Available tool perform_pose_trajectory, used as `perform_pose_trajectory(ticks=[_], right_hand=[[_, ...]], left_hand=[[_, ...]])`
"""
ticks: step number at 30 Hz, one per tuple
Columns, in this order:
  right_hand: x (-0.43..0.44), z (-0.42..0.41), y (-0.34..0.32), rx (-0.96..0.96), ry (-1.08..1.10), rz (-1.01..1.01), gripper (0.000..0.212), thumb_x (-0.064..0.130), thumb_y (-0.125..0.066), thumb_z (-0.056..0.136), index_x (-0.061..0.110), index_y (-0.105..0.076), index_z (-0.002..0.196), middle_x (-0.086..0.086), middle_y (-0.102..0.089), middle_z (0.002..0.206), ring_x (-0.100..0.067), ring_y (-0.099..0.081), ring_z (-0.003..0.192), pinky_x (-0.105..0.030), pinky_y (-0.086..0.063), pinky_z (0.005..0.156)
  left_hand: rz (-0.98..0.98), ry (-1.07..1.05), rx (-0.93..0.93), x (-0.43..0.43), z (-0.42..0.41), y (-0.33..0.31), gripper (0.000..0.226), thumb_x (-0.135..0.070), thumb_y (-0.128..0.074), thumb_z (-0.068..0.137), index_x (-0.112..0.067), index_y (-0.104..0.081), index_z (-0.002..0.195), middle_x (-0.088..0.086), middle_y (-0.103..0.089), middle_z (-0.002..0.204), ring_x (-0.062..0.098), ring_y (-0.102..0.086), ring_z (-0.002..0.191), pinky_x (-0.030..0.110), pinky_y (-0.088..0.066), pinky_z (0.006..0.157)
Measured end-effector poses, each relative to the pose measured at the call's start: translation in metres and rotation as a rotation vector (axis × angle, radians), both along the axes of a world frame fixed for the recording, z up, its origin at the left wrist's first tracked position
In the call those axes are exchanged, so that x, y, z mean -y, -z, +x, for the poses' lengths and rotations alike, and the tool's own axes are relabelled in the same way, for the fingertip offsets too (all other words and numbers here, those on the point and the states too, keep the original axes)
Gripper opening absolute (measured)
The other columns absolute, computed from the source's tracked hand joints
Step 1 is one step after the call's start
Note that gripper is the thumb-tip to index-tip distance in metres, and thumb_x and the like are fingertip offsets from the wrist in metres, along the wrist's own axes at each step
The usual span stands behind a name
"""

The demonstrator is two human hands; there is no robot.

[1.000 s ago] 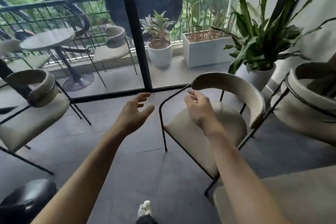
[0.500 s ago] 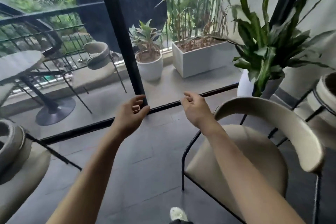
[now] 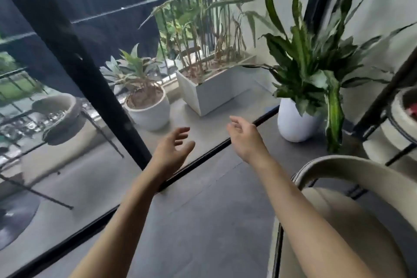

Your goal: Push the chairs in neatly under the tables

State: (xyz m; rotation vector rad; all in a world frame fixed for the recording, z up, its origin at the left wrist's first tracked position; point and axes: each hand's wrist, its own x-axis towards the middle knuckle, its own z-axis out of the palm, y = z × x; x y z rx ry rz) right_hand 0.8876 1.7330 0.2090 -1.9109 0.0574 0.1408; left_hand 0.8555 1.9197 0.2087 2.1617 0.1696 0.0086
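Observation:
A beige chair [image 3: 352, 216] with a curved backrest and a thin black metal frame fills the lower right, close to me. My right hand [image 3: 244, 137] is stretched out above the floor, left of the chair's backrest, fingers apart, holding nothing. My left hand [image 3: 172, 150] is out beside it, also open and empty, in front of the glass door's bottom rail. Neither hand touches the chair. A second beige chair [image 3: 399, 124] shows partly at the right edge. No table is in view on this side of the glass.
A glass wall with a thick black post [image 3: 74, 67] runs across the left. A white pot with a tall green plant [image 3: 295, 119] stands right of my hands. Outside are a round potted plant [image 3: 149, 108], a square planter [image 3: 212, 90] and another chair [image 3: 58, 117].
The view has swung right and closer to the glass. The beige chair has slid to the lower right of the frame, and both hands have opened their fingers wider.

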Motion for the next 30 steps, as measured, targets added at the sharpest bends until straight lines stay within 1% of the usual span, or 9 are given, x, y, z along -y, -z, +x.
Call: perform_pose_trajectory(ticks=[7, 10, 12, 15, 17, 20, 22, 26, 30], right_hand=[[0.019, 0.105, 0.012, -0.016, 0.256, -0.055, 0.045, 0.028, -0.046, 0.095, 0.018, -0.047, 0.139, -0.007, -0.049, 0.143, -0.019, -0.048, 0.129, -0.032, -0.038, 0.106], [0.038, 0.139, 0.014, -0.031, 0.427, -0.058, 0.044, 0.026, -0.047, 0.094, 0.016, -0.049, 0.137, -0.008, -0.053, 0.141, -0.021, -0.050, 0.128, -0.037, -0.039, 0.108], [0.056, 0.155, 0.018, -0.045, 0.549, -0.060, 0.043, 0.026, -0.048, 0.095, 0.015, -0.050, 0.137, -0.006, -0.052, 0.142, -0.022, -0.048, 0.130, -0.035, -0.038, 0.108], [0.087, 0.170, 0.023, -0.076, 0.743, -0.058, 0.044, 0.026, -0.049, 0.094, 0.017, -0.050, 0.137, -0.005, -0.051, 0.141, -0.023, -0.050, 0.127, -0.032, -0.038, 0.102], [0.111, 0.172, 0.029, -0.075, 0.859, -0.044, 0.045, 0.025, -0.050, 0.092, 0.016, -0.051, 0.136, -0.007, -0.053, 0.139, -0.023, -0.052, 0.126, -0.034, -0.039, 0.106], [0.153, 0.172, 0.039, -0.088, 1.036, -0.031, 0.044, 0.024, -0.051, 0.091, 0.013, -0.053, 0.134, -0.011, -0.054, 0.138, -0.027, -0.054, 0.125, -0.042, -0.039, 0.109], [0.180, 0.171, 0.043, -0.101, 1.151, -0.036, 0.042, 0.023, -0.051, 0.092, 0.013, -0.054, 0.133, -0.013, -0.055, 0.138, -0.028, -0.054, 0.124, -0.043, -0.040, 0.108], [0.230, 0.164, 0.042, -0.126, 1.320, -0.089, 0.042, 0.025, -0.050, 0.094, 0.014, -0.052, 0.135, -0.011, -0.054, 0.140, -0.027, -0.052, 0.126, -0.040, -0.039, 0.108], [0.265, 0.150, 0.043, -0.157, 1.471, -0.086, 0.044, 0.027, -0.048, 0.095, 0.017, -0.048, 0.139, -0.007, -0.050, 0.143, -0.025, -0.050, 0.128, -0.037, -0.038, 0.108]], left_hand=[[0.024, 0.300, 0.046, 0.027, 0.163, 0.002, 0.040, -0.023, -0.063, 0.088, -0.017, -0.055, 0.127, 0.008, -0.062, 0.124, 0.022, -0.058, 0.114, 0.040, -0.046, 0.102], [0.027, 0.462, 0.059, 0.054, 0.226, 0.003, 0.041, -0.022, -0.063, 0.088, -0.015, -0.055, 0.128, 0.009, -0.062, 0.124, 0.022, -0.058, 0.114, 0.039, -0.046, 0.102], [0.018, 0.574, 0.060, 0.078, 0.262, 0.007, 0.040, -0.019, -0.063, 0.088, -0.012, -0.056, 0.127, 0.010, -0.063, 0.123, 0.023, -0.059, 0.115, 0.039, -0.046, 0.102], [-0.002, 0.735, 0.026, 0.124, 0.305, 0.014, 0.041, -0.017, -0.064, 0.088, -0.010, -0.055, 0.128, 0.013, -0.061, 0.125, 0.025, -0.058, 0.116, 0.040, -0.046, 0.102], [-0.017, 0.862, -0.004, 0.164, 0.321, 0.018, 0.040, -0.017, -0.064, 0.088, -0.012, -0.056, 0.127, 0.012, -0.061, 0.124, 0.025, -0.058, 0.116, 0.039, -0.047, 0.101], [-0.017, 1.061, -0.001, 0.231, 0.336, 0.024, 0.039, -0.013, -0.063, 0.088, -0.009, -0.056, 0.127, 0.013, -0.062, 0.122, 0.024, -0.059, 0.114, 0.036, -0.047, 0.100], [-0.007, 1.183, 0.024, 0.276, 0.341, 0.027, 0.040, -0.012, -0.063, 0.088, -0.007, -0.056, 0.127, 0.014, -0.063, 0.121, 0.024, -0.060, 0.114, 0.031, -0.046, 0.098], [0.020, 1.397, 0.026, 0.354, 0.345, 0.031, 0.043, -0.016, -0.063, 0.087, -0.012, -0.054, 0.130, 0.014, -0.062, 0.125, 0.027, -0.061, 0.112, 0.040, -0.050, 0.096], [0.027, 1.569, 0.047, 0.417, 0.337, 0.035, 0.044, -0.017, -0.061, 0.088, -0.011, -0.054, 0.130, 0.011, -0.061, 0.125, 0.022, -0.060, 0.112, 0.035, -0.047, 0.099]])
